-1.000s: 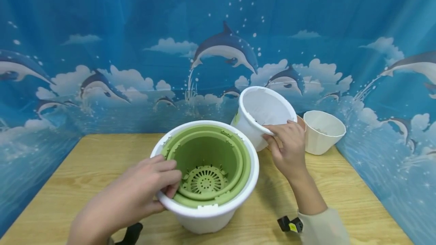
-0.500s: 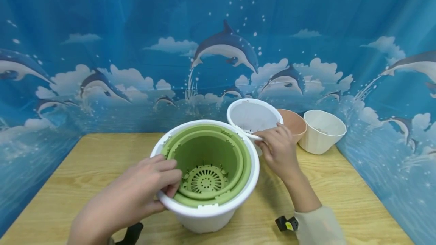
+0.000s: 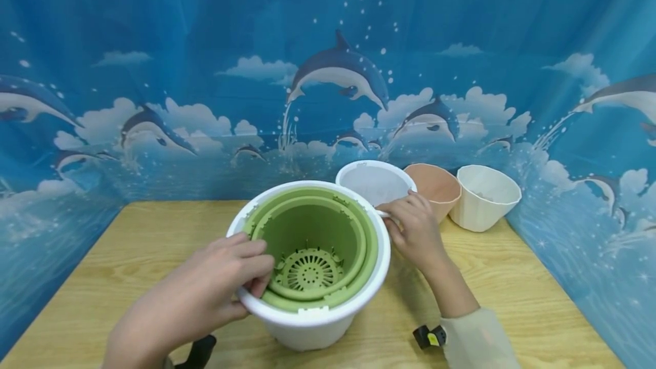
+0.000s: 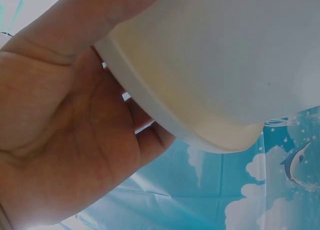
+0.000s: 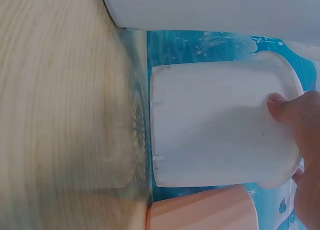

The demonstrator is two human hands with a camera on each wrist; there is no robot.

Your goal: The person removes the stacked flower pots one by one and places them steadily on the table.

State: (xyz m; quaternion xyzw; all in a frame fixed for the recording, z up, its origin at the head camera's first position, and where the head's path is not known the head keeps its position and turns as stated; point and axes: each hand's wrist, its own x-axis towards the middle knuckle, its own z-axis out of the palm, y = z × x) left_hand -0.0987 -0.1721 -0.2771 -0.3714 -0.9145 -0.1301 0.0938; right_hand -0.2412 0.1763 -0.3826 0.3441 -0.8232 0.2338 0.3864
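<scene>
My left hand (image 3: 225, 275) grips the near-left rim of a large white flowerpot (image 3: 307, 332), fingers over the edge and thumb outside. Nested inside that pot are two green plastic pots (image 3: 318, 215), the inner one with a slotted base. Behind it to the right, my right hand (image 3: 417, 232) pinches the rim of another white flowerpot (image 3: 376, 181), partly hidden by the large pot. In the right wrist view this second pot (image 5: 215, 125) stands upright, its base right at the tabletop, the thumb pressed on its outer side below the rim.
A terracotta-coloured pot (image 3: 435, 184) stands just right of the second white pot, and a cream faceted pot (image 3: 487, 204) with something small inside is beside it. The wooden table (image 3: 169, 232) backs onto a blue dolphin-print curtain (image 3: 215, 27).
My right hand has brought the second white pot down and left, from tilted to upright, uncovering the terracotta-coloured pot. The left hand and the large pot have stayed put.
</scene>
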